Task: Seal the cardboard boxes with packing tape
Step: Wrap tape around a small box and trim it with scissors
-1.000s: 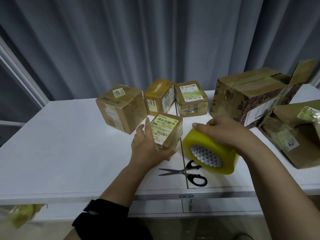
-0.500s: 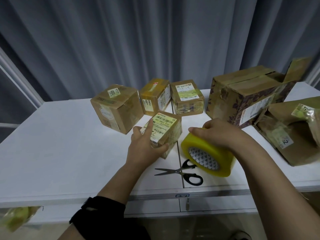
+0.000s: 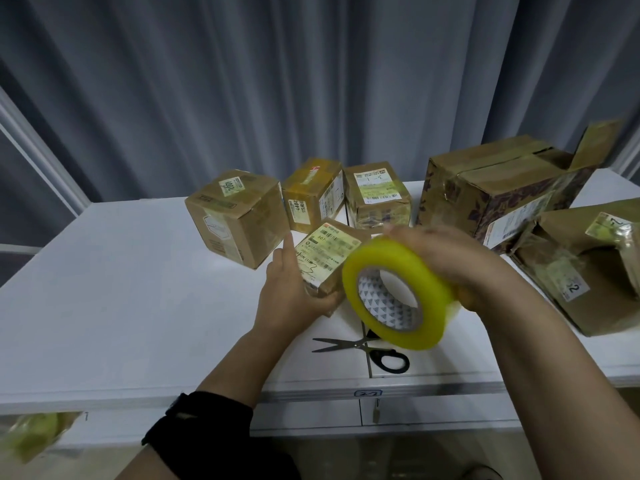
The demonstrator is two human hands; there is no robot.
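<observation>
Gripped the small labelled box at centre frame with the left hand, fingers curled round its near lower corner, index finger raised along its left side. Kept it tilted, label up; could not tell whether its far edge touched the white surface. Clasped the roll of yellow packing tape from above in the right hand, just right of centre, clear of the surface, core turned toward the camera, its rim overlapping the box's right side in the view. Saw no loose tape end; blurred there, so could not tell.

Judged the step as bringing tape to box. Needed first a free end picked loose with a thumbnail, then pressed down past the box's edge before any pulling. Called for a firm left-hand hold, away from the seam, so the light box would not slide or lift with the pull. Called too for the strip run straight along the flap seam and rubbed flat.

Left the scissors lying lower centre, just beneath the roll, near enough for the cut. Risked tape folding onto itself if drawn out slack.
</observation>
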